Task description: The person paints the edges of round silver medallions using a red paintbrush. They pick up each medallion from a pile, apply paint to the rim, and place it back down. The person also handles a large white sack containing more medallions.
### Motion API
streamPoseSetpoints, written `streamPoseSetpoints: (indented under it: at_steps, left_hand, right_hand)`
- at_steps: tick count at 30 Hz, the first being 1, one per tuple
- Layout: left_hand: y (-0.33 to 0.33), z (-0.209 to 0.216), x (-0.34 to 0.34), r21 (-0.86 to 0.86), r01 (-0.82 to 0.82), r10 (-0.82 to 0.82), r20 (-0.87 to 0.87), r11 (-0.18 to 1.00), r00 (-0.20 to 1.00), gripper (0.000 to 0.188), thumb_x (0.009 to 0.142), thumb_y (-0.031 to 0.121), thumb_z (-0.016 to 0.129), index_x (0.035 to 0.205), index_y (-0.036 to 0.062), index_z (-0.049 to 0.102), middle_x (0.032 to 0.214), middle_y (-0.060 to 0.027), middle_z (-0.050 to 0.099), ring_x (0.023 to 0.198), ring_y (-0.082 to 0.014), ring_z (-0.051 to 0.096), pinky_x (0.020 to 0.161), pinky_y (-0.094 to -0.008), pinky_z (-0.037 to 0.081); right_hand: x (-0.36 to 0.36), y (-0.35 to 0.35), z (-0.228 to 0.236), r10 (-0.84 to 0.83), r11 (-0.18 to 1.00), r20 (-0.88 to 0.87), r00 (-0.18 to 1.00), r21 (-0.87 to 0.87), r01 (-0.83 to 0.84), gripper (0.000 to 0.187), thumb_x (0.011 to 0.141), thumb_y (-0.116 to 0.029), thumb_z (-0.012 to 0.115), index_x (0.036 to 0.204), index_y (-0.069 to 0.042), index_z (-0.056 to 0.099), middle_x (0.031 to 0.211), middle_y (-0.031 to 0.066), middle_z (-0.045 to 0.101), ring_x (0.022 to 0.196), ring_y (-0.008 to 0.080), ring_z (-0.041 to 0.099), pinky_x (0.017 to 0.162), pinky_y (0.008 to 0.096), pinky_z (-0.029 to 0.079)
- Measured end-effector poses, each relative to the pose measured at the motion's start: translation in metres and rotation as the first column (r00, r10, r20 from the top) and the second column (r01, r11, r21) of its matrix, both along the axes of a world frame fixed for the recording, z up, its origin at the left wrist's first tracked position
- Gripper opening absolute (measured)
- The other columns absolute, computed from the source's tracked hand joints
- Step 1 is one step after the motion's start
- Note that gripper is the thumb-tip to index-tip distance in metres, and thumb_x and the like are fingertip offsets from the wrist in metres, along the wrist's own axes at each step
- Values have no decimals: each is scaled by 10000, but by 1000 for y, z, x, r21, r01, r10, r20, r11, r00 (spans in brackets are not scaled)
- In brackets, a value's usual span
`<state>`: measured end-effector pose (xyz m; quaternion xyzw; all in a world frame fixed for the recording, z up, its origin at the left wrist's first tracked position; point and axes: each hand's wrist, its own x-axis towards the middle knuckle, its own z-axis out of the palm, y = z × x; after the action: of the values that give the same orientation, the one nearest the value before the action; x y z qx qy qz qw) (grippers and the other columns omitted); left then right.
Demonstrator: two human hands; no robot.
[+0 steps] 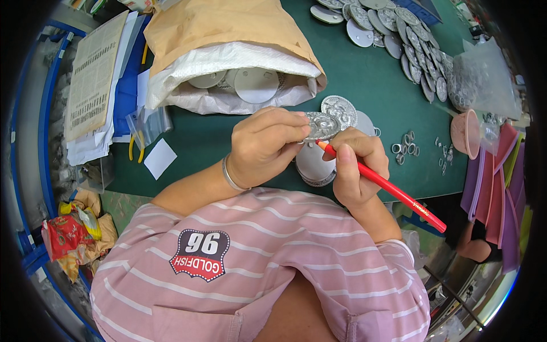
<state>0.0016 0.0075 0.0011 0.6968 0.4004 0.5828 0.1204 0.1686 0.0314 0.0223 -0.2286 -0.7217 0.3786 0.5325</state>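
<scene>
1. One silver-grey medallion (322, 126) is up between the two hands, in front of the person's chest and above the green table (199, 148); its face shows raised, busy relief, and the figure is too small to make out.
2. The medallion looks round but appears as an oval because it tilts; its metal is bright on the raised parts and darker in the hollows.
3. The left hand (270, 137) pinches the medallion by its left edge between thumb and fingers.
4. The right hand (359, 165) grasps a red pencil (399, 196), whose pointed tip is at the medallion's lower edge; I cannot tell whether it touches.
5. Just beyond the medallion lies a similar relief disc (340, 108), round and grey, its pattern facing up.
6. Below the medallion, nearer the person, sits a smooth, pale grey disc (314, 165) with a patterned piece showing under its rim.
7. Small metal rings (405, 147) lie right of the hands, and a large disc pile (399, 40) spreads farther back.
</scene>
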Motion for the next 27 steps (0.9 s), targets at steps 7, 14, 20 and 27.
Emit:
streamPoseSetpoints:
  at_steps: [7,14,20,27]
  left_hand:
    - [-4,1,-4,-51,22,-24,-33,998,999,303,572,-134,704,840,-10,634,913,-145,643,824,-267,642,714,-313,518]
    - [0,6,-3,-537,543,131,779,646,613,329,751,-44,664,1066,-13,573,997,-105,621,842,-164,627,721,-274,527]
    - [5,0,-6,-526,741,363,844,418,394,340,908,189,527,1164,-35,529,975,-131,621,833,-193,642,704,-296,549]
    - [-2,11,-11,-776,568,-88,568,274,819,268,896,248,567,993,-2,555,847,-69,627,603,-98,597,520,-195,498]
  right_hand:
    - [4,2,-2,46,999,55,997,-4,-46,52,827,-1,533,789,8,500,661,110,597,568,185,562,549,294,462]
    - [15,14,-14,12,992,-51,999,-125,-18,250,790,-90,673,980,-1,536,983,189,636,890,247,612,784,342,472]
    - [16,17,-15,138,989,150,979,-76,-128,394,637,-83,794,909,-22,515,1160,224,568,1106,313,540,944,393,402]
    - [11,15,-10,-30,749,119,992,-655,101,198,782,-30,688,924,-2,553,694,-31,533,609,30,458,537,167,366]
